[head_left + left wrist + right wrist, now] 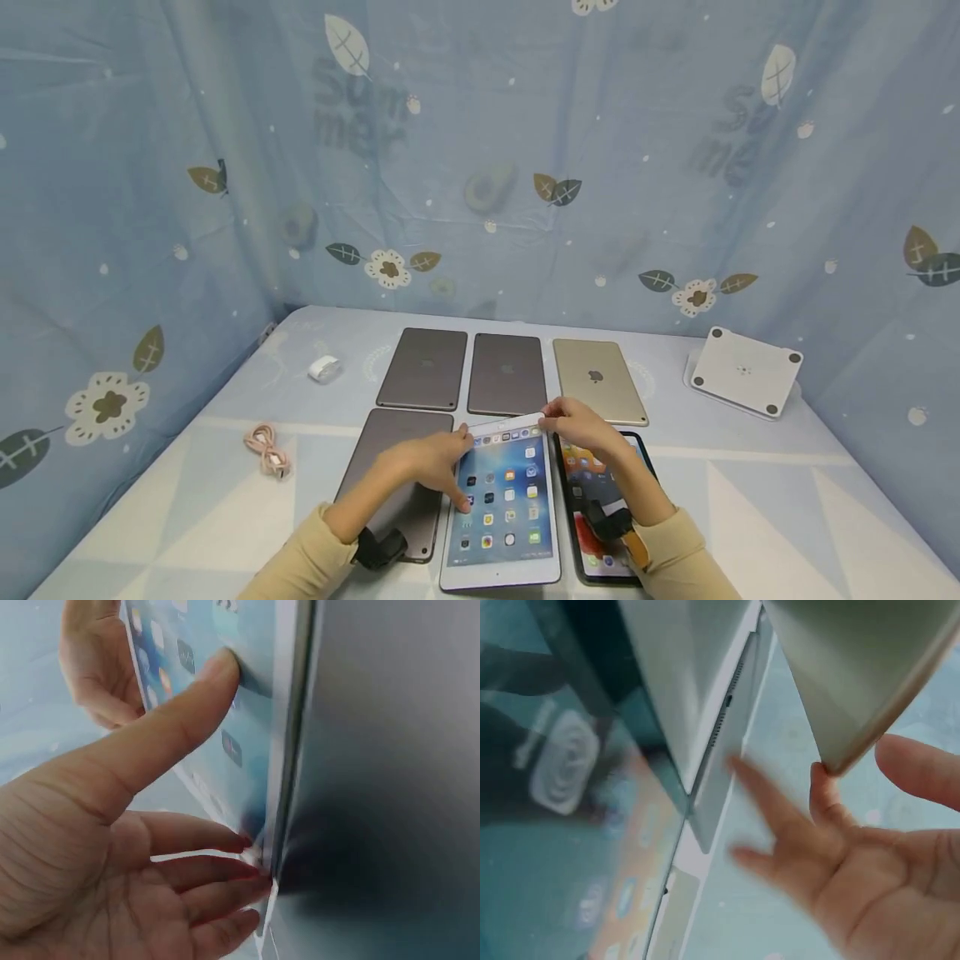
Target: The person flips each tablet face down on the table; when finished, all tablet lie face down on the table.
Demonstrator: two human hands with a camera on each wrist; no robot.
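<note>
A white-framed tablet (501, 483) with its screen lit and app icons showing is held at its far end by both hands. My left hand (431, 462) grips its left edge; in the left wrist view the thumb (172, 735) lies on the screen and the other fingers reach the edge. My right hand (585, 425) pinches the far right corner between thumb and index finger, while its other fingers extend free in the right wrist view. Under my left forearm a dark grey tablet (397, 475) lies face down. A black-framed tablet (600, 483), screen lit, lies under my right forearm.
Two dark grey tablets (423, 367) (508, 375) and a gold tablet (600, 379) lie face down in the back row. A white plate with round feet (746, 375) sits at the right. To the left are a white charger (324, 368) and a coiled pink cable (266, 450).
</note>
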